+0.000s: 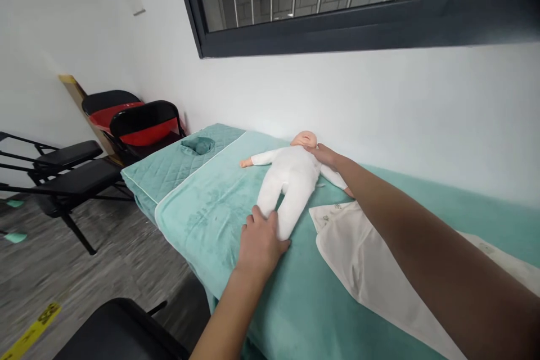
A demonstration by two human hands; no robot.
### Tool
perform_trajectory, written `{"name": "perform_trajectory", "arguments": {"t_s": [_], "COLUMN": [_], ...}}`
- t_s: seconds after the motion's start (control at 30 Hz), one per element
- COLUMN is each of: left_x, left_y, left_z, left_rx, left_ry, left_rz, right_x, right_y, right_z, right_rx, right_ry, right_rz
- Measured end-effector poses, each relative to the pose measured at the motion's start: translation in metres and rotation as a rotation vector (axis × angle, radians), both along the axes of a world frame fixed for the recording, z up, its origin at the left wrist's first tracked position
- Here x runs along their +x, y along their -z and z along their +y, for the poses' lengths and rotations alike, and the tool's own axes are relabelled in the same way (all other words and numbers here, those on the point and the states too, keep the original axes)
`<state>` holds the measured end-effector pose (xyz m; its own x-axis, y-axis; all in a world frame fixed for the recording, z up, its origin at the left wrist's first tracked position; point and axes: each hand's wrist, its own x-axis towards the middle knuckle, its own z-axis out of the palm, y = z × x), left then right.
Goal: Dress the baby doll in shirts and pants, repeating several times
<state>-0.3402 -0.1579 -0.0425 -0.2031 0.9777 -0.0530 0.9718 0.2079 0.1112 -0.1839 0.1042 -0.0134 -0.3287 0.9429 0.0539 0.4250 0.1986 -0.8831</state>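
Observation:
A baby doll in a white suit lies on its back on a teal towel that covers a padded table. My left hand rests at the doll's feet, its fingers closed around the ends of both legs. My right hand lies at the doll's neck and shoulder, just below the bare head, with its fingers partly curled against the suit. A white cloth is spread on the towel to the right of the doll, under my right forearm.
The table has a quilted teal cover with a face hole at its far left end. Black folding chairs with a red basin stand by the left wall. A dark-framed barred window sits above. Another black seat is close below.

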Motion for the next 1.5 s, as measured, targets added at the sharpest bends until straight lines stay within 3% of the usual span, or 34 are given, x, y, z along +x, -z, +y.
{"name": "perform_trajectory", "arguments": {"t_s": [0.2,0.33,0.47,0.6,0.8,1.03,1.23,1.3,1.4,1.5], "left_x": [0.027,0.072,0.133,0.188,0.238,0.270,0.246,0.228,0.199,0.176], "left_y": [-0.035,-0.040,-0.027,-0.011,0.009,0.029,0.024,0.025,0.034,0.048], "left_z": [-0.026,-0.056,-0.099,-0.136,-0.158,-0.158,-0.159,-0.143,-0.096,-0.035], "left_rx": [0.171,0.218,0.248,0.269,0.225,0.158,0.070,0.099,0.279,0.457], "left_ry": [0.029,0.067,0.100,0.163,0.253,0.204,0.279,0.322,0.402,0.479], "left_rz": [-0.032,-0.089,-0.173,-0.257,-0.315,-0.360,-0.545,-0.666,-0.797,-0.633], "right_x": [0.035,0.087,0.158,0.231,0.308,0.324,0.325,0.327,0.328,0.323], "right_y": [-0.055,-0.077,-0.066,-0.041,-0.016,0.006,0.024,0.027,0.025,0.016], "right_z": [-0.028,-0.058,-0.107,-0.158,-0.195,-0.196,-0.177,-0.169,-0.165,-0.170], "right_rx": [-0.039,0.037,0.120,0.048,0.016,0.002,0.045,0.063,0.071,0.170], "right_ry": [0.003,0.135,0.221,0.338,0.499,0.375,0.322,0.297,0.284,0.382], "right_rz": [0.007,-0.039,-0.073,-0.076,-0.119,-0.265,-0.308,-0.337,-0.396,-0.585]}}
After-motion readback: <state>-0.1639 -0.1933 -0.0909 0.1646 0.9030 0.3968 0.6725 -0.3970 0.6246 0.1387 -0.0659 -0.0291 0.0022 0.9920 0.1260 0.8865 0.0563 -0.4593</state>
